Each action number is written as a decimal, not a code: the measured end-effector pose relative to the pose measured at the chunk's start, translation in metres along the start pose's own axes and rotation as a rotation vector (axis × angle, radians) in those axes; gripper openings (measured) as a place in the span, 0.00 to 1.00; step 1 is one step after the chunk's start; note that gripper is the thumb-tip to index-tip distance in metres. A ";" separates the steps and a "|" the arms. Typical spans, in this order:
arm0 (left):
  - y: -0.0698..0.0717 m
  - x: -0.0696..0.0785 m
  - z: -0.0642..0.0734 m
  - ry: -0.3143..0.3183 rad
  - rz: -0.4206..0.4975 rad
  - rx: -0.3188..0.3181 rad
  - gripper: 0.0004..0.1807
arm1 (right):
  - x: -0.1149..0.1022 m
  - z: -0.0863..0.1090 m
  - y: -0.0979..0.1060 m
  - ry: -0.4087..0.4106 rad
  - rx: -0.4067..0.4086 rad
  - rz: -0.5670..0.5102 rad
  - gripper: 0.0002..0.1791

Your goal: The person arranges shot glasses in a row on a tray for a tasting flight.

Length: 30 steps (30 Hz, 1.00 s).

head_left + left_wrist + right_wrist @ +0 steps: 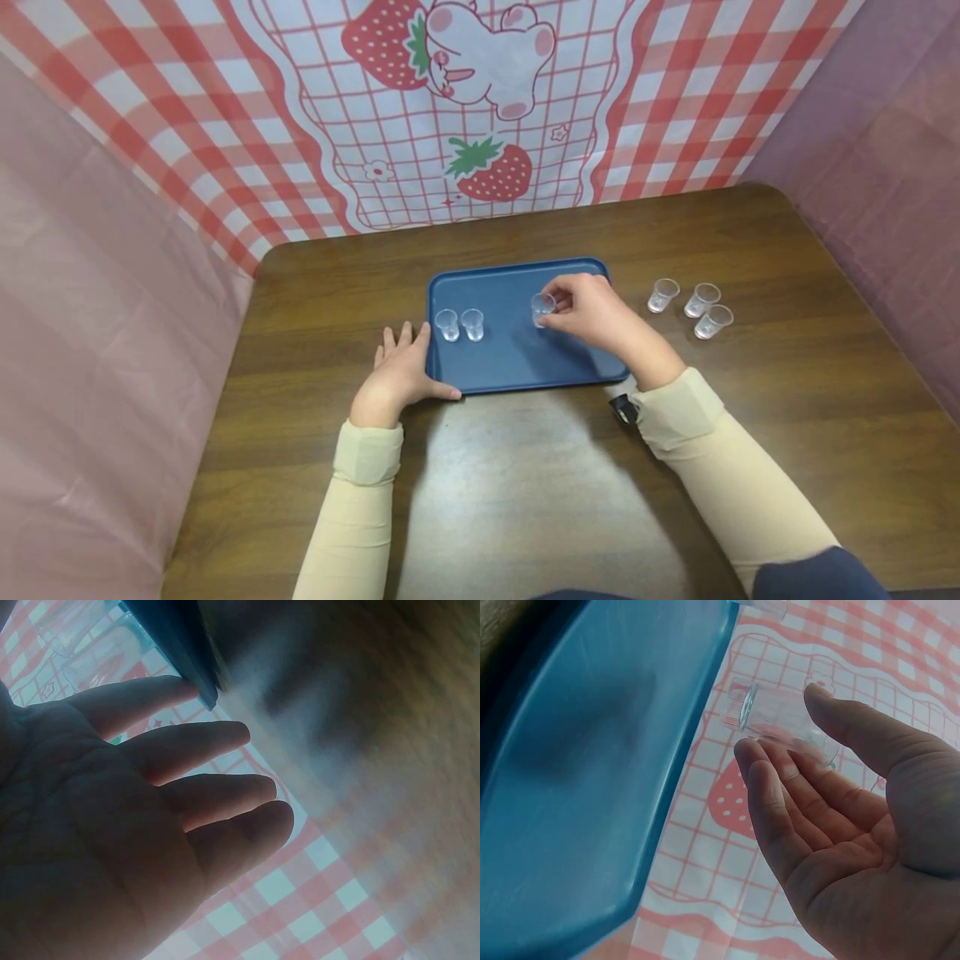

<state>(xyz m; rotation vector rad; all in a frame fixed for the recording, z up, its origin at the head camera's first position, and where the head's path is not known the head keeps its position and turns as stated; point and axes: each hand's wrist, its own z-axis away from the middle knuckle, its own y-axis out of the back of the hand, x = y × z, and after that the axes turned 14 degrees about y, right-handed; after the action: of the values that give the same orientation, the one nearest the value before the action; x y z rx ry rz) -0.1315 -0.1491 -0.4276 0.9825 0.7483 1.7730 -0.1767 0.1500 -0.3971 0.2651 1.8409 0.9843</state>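
Observation:
My right hand (588, 312) pinches a small clear shot glass (542, 310) between thumb and fingers over the right half of a blue tray (517, 379). In the right wrist view the glass (780, 720) shows its thick base towards the tray, with the thumb on one side and the fingers on the other. Two more shot glasses, one at the far left (447, 325) and one beside it (472, 325), stand upright on the tray. At the tray's left front corner rests my left hand (397, 375), fingers spread and thumb along the front edge.
Right of the tray, three clear shot glasses stand on the wooden table (787, 400): one apart (663, 296), two close together (702, 300). A red-and-white checked cloth (480, 125) hangs behind the table, with pink cloth (97, 333) at the left side.

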 end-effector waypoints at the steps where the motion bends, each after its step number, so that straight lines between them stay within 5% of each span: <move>1: 0.000 0.000 0.000 0.000 0.001 0.000 0.71 | 0.000 -0.001 -0.001 0.001 -0.001 -0.001 0.16; 30: 0.001 0.001 0.000 -0.004 -0.001 -0.002 0.71 | -0.014 -0.027 -0.044 0.017 -0.084 0.019 0.17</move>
<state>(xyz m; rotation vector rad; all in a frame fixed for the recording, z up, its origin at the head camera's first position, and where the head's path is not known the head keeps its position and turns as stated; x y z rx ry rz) -0.1321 -0.1488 -0.4267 0.9840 0.7443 1.7703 -0.1826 0.0998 -0.4146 0.2244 1.8107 1.0771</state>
